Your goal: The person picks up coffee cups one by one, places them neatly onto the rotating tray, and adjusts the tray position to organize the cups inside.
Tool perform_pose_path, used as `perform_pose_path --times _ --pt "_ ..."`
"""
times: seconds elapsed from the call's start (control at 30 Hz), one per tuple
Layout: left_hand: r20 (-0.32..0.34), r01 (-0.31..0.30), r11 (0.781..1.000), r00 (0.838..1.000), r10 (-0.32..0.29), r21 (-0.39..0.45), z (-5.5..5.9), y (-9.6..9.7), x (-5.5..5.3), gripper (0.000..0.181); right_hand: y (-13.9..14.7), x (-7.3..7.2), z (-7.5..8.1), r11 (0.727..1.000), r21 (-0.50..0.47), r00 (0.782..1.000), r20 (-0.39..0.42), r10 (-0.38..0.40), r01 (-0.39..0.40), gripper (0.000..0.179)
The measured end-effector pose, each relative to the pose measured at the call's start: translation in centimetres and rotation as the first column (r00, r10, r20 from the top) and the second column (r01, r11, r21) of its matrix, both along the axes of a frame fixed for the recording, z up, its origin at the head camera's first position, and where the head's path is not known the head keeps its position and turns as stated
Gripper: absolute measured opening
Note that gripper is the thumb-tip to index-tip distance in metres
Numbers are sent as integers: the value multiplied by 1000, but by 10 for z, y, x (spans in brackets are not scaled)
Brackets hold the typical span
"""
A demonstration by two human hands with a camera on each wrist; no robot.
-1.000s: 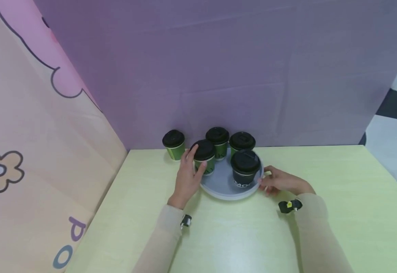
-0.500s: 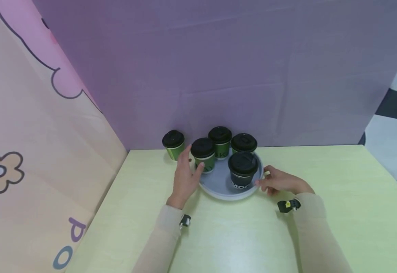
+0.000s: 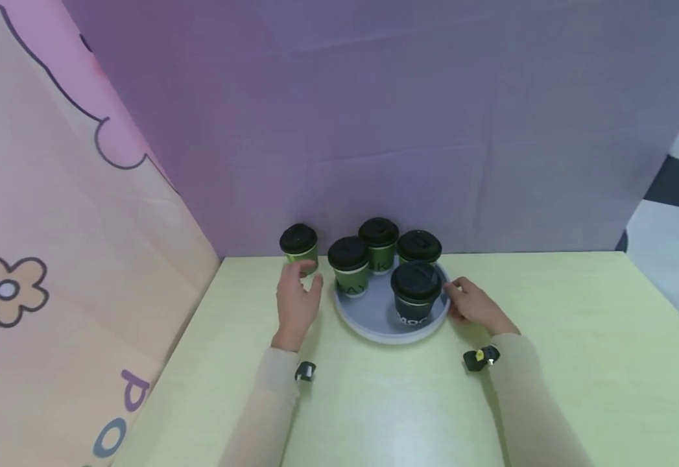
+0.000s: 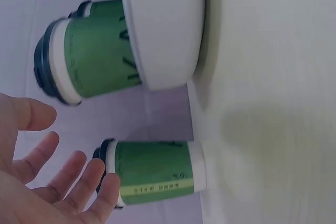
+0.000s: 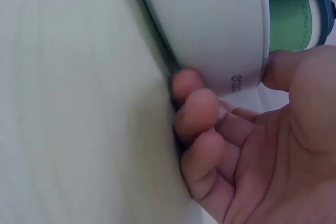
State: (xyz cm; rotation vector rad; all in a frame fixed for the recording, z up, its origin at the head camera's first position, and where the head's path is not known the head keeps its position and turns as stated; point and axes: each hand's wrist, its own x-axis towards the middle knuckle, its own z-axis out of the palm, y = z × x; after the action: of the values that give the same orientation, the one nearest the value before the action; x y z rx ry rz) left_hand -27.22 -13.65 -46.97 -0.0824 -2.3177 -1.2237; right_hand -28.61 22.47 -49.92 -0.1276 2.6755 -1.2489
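A round pale tray (image 3: 374,325) stands on the table, bearing several lidded paper coffee cups. Three are green: the left cup (image 3: 352,275), the back cup (image 3: 380,253) and the right-rear cup (image 3: 419,246), partly hidden by the dark cup (image 3: 414,295) in front. Another green cup (image 3: 299,241) is upright on the table, left of the tray. My left hand (image 3: 297,305) is in front of that cup, fingers loosely bent, holding nothing; the left wrist view shows its fingers (image 4: 105,192) near the lid. My right hand (image 3: 475,306) grips the tray's right edge, thumb at the rim, fingers curled low against the wall.
The pale yellow table (image 3: 397,395) ends at a purple backdrop (image 3: 339,130) close behind the cups. A printed cloth wall (image 3: 82,259) borders the left side. A white and black panel (image 3: 678,214) is at the far right.
The tray and its cups have turned slightly, front toward the left. My left hand has left the left tray cup and moved left to the lone cup. My right hand stays at the tray's edge.
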Motion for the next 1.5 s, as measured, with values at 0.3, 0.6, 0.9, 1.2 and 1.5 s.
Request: perform_pose_path --times 0.3,0.6,0.9,1.2,1.5 --pt "27 -64 994 997 66 -84 9 -18 -21 33 3 2 0 996 -80 998 57 32 -28 40" --pt "118 -61 965 989 94 -256 32 -34 -67 62 2 6 4 996 -85 997 64 44 -38 34" --pt "329 50 949 942 58 -310 37 -49 -92 92 0 3 -5 994 -113 994 109 16 -3 30" --pt "386 87 915 919 78 -394 41 -42 -97 93 0 1 -7 991 -136 989 145 14 6 35" --pt "392 55 937 915 90 -344 41 -38 -98 92 2 -1 -4 991 -133 988 148 37 -17 35"
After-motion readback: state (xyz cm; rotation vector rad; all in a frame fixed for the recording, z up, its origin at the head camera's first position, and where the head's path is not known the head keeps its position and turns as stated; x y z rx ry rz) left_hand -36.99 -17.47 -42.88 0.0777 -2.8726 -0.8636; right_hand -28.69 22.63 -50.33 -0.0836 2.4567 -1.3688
